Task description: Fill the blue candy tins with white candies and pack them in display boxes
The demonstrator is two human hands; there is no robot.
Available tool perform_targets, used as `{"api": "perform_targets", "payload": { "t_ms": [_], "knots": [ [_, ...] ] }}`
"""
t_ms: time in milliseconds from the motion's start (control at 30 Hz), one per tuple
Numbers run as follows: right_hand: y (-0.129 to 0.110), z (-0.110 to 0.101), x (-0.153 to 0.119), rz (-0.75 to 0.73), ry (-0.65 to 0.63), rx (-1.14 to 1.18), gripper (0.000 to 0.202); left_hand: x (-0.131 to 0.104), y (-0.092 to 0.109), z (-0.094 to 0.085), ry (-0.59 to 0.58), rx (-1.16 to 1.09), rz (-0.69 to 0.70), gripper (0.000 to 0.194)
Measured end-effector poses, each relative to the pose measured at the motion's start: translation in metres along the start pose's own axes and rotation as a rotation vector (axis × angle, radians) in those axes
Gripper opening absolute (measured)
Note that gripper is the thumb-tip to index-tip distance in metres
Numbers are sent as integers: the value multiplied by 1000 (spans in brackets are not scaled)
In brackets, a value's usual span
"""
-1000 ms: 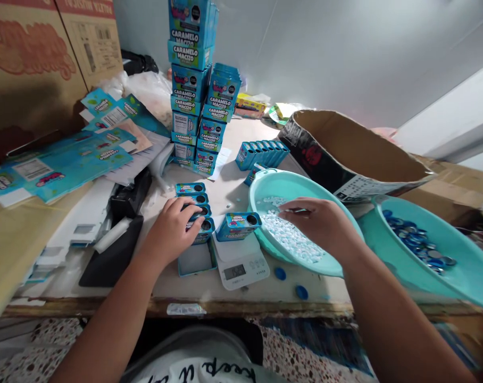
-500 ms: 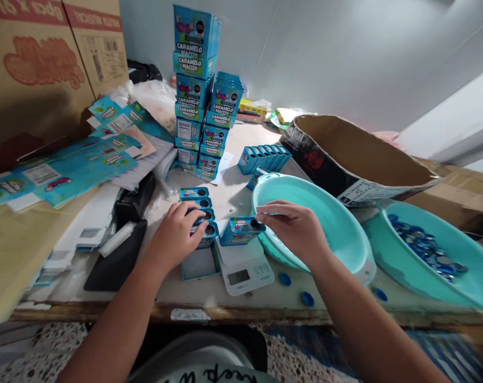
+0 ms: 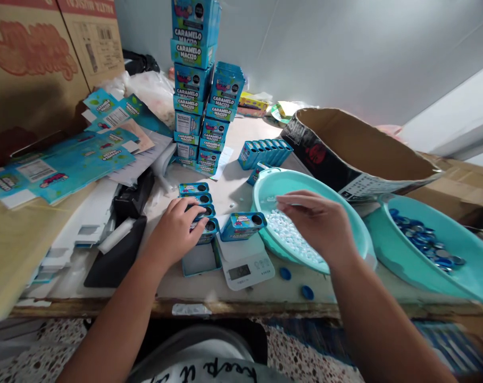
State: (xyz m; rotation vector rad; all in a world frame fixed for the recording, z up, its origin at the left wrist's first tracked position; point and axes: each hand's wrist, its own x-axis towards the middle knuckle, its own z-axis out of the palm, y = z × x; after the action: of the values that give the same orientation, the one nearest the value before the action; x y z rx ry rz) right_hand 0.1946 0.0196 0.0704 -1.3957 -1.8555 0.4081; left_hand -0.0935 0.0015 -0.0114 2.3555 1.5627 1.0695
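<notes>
My left hand [image 3: 175,226] is curled over the near end of a row of blue candy tins [image 3: 203,198], thumb and forefinger around a front tin. An open cardboard tray [image 3: 201,264] lies below it. On a white kitchen scale [image 3: 245,266] stands another blue candy tin [image 3: 243,225], its round hole uncovered; the display digits are too blurred to read. My right hand [image 3: 317,221] hovers over a turquoise basin [image 3: 357,223] of small white candies [image 3: 291,236]. Its fingers are pinched together; what they hold, if anything, is hidden.
Tall stacks of blue display boxes [image 3: 188,88] stand behind the tins, with more tins [image 3: 263,153] to their right. A second turquoise basin [image 3: 401,255] holds blue caps [image 3: 425,239]. Loose caps [image 3: 285,273] lie by the scale. A cut carton [image 3: 325,159] and flat packaging [image 3: 77,165] flank the area.
My right hand has moved right, from beside the tin on the scale to above the basin. White candies in it now show. My left hand stays on the tins.
</notes>
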Motion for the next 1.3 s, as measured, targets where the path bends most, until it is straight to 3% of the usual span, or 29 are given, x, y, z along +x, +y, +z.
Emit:
{"api": "perform_targets", "payload": {
  "t_ms": [67, 167, 267, 400, 533, 667, 767, 867, 933, 1033, 1100, 1300],
  "knots": [
    [7, -17, 3, 110, -48, -187, 23, 0, 0, 0, -9, 2, 0, 25],
    [24, -36, 5, 329, -281, -525, 25, 0, 0, -1, -17, 16, 12, 27],
    [42, -42, 0, 373, -434, -732, 42, -1, 1, -1, -13, 25, 14, 27],
    [64, -35, -8, 347, -666, -690, 53, 0, 2, -2, -10, 22, 3, 26],
    [81, -23, -12, 295, -827, -544, 47, 1, 1, -2, -18, 20, -2, 23],
    [87, -17, -12, 230, -798, -517, 45, 1, 1, -2, -3, 18, 15, 23],
    [73, -19, -9, 190, -778, -561, 41, 1, 1, -2, -1, 21, 17, 22],
    [44, -19, -5, 66, -538, -601, 38, 1, 2, -2, -9, 29, 13, 22],
    [24, -12, -2, -93, -397, -531, 45, 2, 2, -3, -14, 30, 9, 23],
    [8, 4, 3, -315, -493, -456, 50, 2, 3, -3, -12, 21, 0, 23],
    [5, 11, 7, -389, -574, -507, 42, 3, 3, -3, -5, 13, -8, 23],
    [-20, 2, 1, -542, -523, -462, 33, 5, 4, -6, 5, -146, -80, 28]
  ]
}}
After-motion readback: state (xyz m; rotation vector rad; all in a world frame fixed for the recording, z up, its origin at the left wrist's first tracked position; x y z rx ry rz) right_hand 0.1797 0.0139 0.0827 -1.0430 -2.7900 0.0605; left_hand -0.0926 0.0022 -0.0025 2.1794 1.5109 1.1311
